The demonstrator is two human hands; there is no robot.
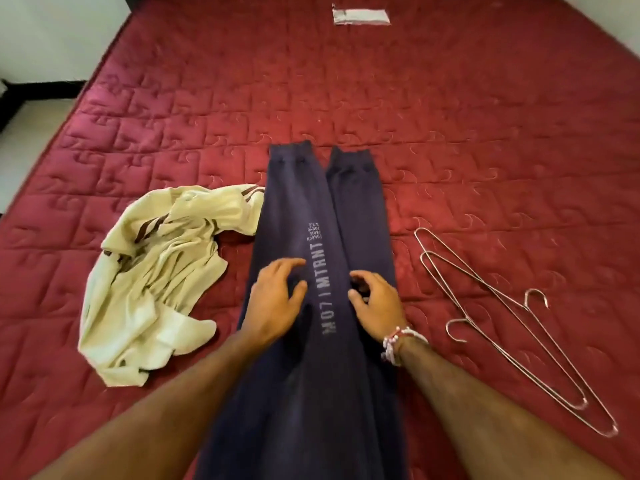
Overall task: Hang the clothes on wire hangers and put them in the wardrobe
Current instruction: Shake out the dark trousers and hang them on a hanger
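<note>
Bedroom in a home. A wide bed (450, 116) fills the view, its bare dark-red quilted mattress (207, 98) stitched in squares, with a white label (360, 16) sewn near the far end. On it lie navy trousers (298, 209), a crumpled cream shirt (149, 282) to the left and two wire hangers (467, 319) to the right. A white wall (52, 29) and pale floor (20, 140) show at far left.

The mattress (450, 116) is quilted red cloth with a slight sheen, stitched swirls all over it. The navy joggers (294, 209) look like soft matt knit, with flat grey printed lettering (320, 271). The cream top (149, 289) is thin, crumpled fabric. The wire hangers (502, 299) are bare shiny metal. The white label (360, 17) looks like cloth, and the bracelet (398, 341) is glossy little beads.
</note>
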